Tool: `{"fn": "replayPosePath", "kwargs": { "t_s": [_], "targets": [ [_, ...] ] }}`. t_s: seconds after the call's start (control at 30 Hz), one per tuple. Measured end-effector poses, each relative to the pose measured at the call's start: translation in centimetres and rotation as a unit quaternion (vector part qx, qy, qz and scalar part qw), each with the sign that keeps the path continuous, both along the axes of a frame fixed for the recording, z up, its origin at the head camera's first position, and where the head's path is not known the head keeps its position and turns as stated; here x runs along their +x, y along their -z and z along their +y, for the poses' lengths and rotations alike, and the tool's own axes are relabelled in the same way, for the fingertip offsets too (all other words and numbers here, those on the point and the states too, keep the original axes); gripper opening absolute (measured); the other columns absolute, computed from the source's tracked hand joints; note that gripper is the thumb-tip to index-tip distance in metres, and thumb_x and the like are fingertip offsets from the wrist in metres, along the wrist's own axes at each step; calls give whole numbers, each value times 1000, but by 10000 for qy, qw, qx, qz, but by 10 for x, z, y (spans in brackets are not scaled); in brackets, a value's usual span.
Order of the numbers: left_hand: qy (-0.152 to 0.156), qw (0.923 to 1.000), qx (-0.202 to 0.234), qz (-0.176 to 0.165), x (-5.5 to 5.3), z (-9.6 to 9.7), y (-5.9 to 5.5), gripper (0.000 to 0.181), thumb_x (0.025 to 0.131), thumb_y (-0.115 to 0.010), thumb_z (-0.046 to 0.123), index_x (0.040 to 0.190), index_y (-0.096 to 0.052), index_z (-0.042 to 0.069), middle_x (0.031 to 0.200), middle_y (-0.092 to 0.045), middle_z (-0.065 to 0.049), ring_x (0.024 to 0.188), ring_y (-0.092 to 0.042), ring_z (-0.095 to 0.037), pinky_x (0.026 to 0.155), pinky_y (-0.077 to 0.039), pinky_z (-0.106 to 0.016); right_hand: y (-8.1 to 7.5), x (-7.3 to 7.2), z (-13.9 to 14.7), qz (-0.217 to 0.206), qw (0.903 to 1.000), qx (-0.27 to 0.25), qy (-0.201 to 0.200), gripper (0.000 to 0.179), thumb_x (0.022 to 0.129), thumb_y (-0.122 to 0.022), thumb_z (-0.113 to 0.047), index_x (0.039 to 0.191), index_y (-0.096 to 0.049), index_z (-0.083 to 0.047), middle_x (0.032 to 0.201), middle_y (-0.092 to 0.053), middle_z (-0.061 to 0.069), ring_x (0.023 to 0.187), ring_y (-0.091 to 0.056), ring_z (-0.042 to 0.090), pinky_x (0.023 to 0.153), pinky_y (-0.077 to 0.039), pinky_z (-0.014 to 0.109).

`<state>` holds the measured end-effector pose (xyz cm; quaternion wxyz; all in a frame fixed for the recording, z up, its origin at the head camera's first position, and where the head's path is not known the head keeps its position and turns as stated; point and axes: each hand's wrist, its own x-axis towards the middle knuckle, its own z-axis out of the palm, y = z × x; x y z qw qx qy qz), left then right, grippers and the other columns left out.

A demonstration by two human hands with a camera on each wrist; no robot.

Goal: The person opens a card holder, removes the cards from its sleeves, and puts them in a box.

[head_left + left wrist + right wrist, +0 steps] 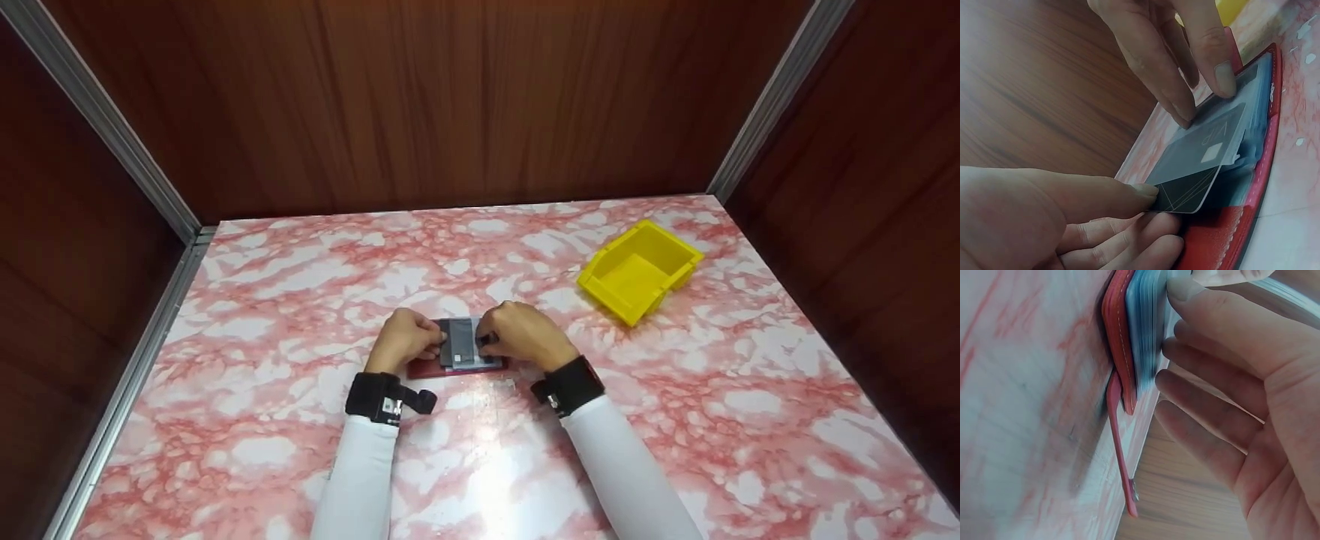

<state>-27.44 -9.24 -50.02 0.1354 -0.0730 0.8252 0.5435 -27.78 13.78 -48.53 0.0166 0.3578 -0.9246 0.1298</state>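
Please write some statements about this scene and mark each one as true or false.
1. The left hand pinches a black card. True.
2. The right hand touches a clear sleeve. True.
3. The card lies completely inside the sleeve. False: one end sticks out.
4. The yellow bin stands to the right of the red wallet. True.
5. The wallet is closed. False: it lies open.
6. Both hands hold the bin. False: neither touches it.
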Motion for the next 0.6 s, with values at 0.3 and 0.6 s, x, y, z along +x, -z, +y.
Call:
{"fn": "replayPosePath", "kwargs": {
  "t_s": [0.3,0.6],
  "targets": [
    [-11,10000,-55,18,-1,1,0,13,94,-80,2,104,-75,-6,86,-71,-8,65,-70,-11,61,-65,-22,3,-2,-1,-85,9997,-185,-103,12,90,-89,-18,98,-86,-10,105,-83,5,94,-78,20,87,-67,41],
    [-4,9999,-150,41,-1,1,1,12,95,-80,3,102,-76,-5,83,-72,-7,63,-70,-10,60,-65,-22,2,1,-3,-202,9996,-152,100,18,92,-88,-19,106,-86,-7,112,-83,6,101,-79,22,93,-67,40]
  ]
}}
